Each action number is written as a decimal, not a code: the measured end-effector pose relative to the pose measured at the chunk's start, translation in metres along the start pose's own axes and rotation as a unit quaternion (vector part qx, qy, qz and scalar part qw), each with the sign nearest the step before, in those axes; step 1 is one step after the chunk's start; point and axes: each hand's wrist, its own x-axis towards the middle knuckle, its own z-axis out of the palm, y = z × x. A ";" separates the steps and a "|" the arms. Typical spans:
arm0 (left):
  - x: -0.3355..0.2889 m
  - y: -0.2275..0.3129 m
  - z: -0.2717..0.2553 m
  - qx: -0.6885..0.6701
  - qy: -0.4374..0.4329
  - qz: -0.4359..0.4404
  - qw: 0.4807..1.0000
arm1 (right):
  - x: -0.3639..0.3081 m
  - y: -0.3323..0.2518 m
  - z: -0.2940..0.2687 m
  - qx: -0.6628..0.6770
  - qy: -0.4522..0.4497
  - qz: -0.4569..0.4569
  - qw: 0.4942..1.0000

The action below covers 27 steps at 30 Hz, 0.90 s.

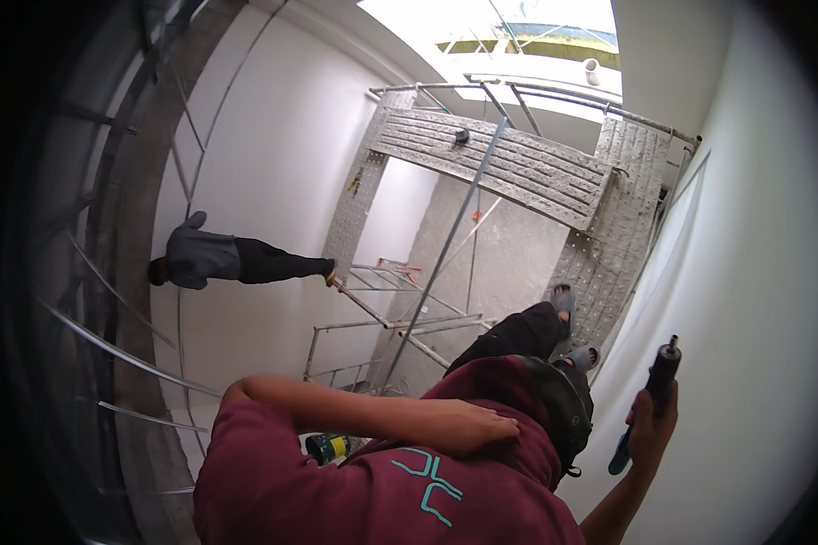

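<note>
My left hand (472, 425) lies across the front of my maroon hoodie (336, 500), its fingers stretched out against the cloth and no object visible in it. On the right, my right hand (652, 427) is wrapped round the handle of a black and teal hand tool (665, 372). The tool points upward in the picture and ends in a narrow metal nose; its exact kind I cannot make out. A black waist bag (563, 409) hangs at my hip, close to the left hand's fingertips. The white wall (745, 300) is beside the tool.
My sandaled feet (563, 309) stand on a perforated scaffold plank (609, 254). Another plank (490, 163) crosses ahead with a small dark object (461, 136) on it. A long metal strip (445, 245) slants upward. Another person (218, 252) stands on scaffolding leftward. Metal channels (118, 345) run along the left.
</note>
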 end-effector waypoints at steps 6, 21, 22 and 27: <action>-0.001 -0.038 -0.109 -0.066 0.079 -0.079 0.992 | 0.088 -0.063 0.058 -0.130 -0.123 -0.044 0.983; 0.019 -0.104 -0.320 -0.504 0.593 0.342 0.527 | 0.281 -0.231 0.248 -0.287 -0.379 -0.179 0.861; 0.015 -0.112 -0.328 -0.483 0.617 0.339 0.522 | 0.292 -0.242 0.261 -0.299 -0.398 -0.178 0.849; -0.002 -0.145 -0.378 -0.499 0.666 0.340 0.438 | 0.350 -0.279 0.335 -0.332 -0.470 -0.210 0.790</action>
